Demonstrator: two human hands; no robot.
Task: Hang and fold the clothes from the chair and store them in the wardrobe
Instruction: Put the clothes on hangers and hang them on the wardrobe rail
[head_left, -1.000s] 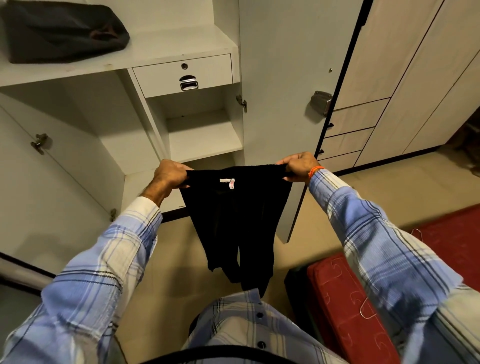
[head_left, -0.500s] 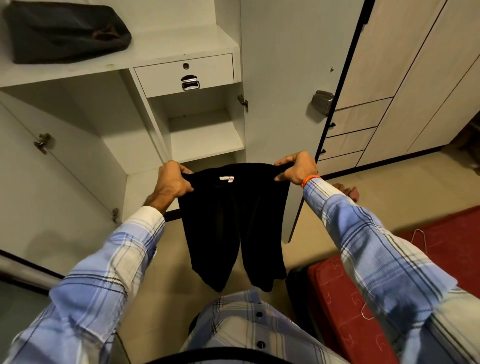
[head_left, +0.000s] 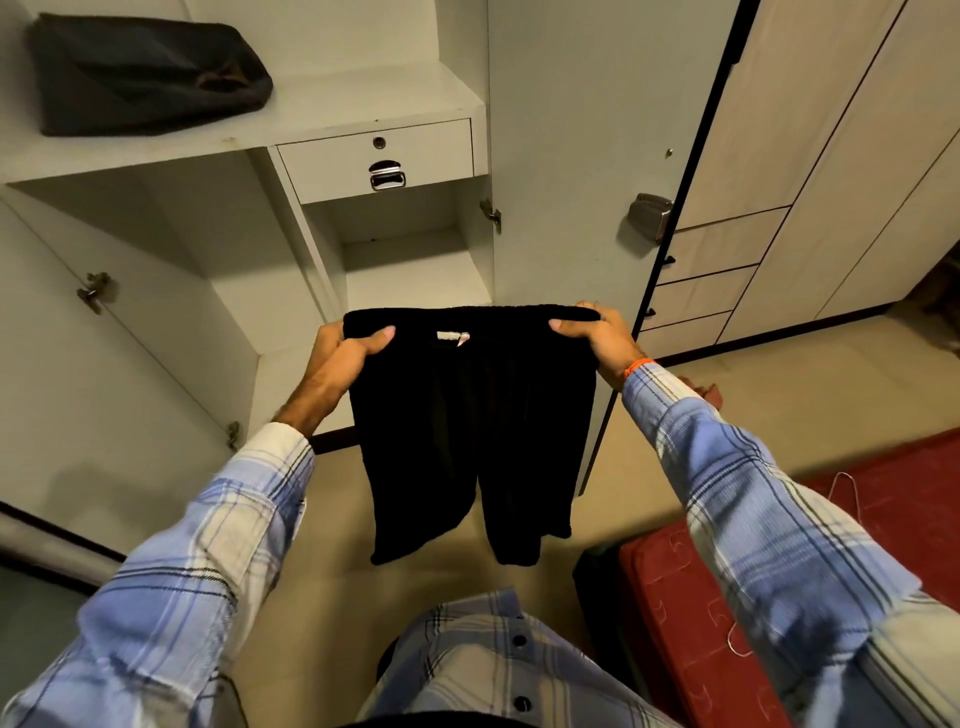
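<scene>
A pair of black shorts (head_left: 467, 431) hangs by its waistband in front of me, both legs dangling above the floor, a small white label showing inside the band. My left hand (head_left: 343, 364) grips the waistband's left end and my right hand (head_left: 602, 343) grips its right end, stretching the band flat. Behind the shorts stands the open grey wardrobe (head_left: 363, 104) with bare shelves and a small drawer (head_left: 379, 161). A dark folded garment (head_left: 145, 73) lies on the upper shelf at the left.
The wardrobe's right door (head_left: 587, 156) stands open just behind the shorts, its left door (head_left: 78, 322) open at the left. A wooden cupboard (head_left: 810, 156) fills the right. A red mattress (head_left: 727, 597) with a wire hanger (head_left: 852, 499) lies at lower right.
The shorts' legs have swung from bunched and twisted to hanging straight and apart. Both hands have turned their grip so the waistband lies flat and wide between them.
</scene>
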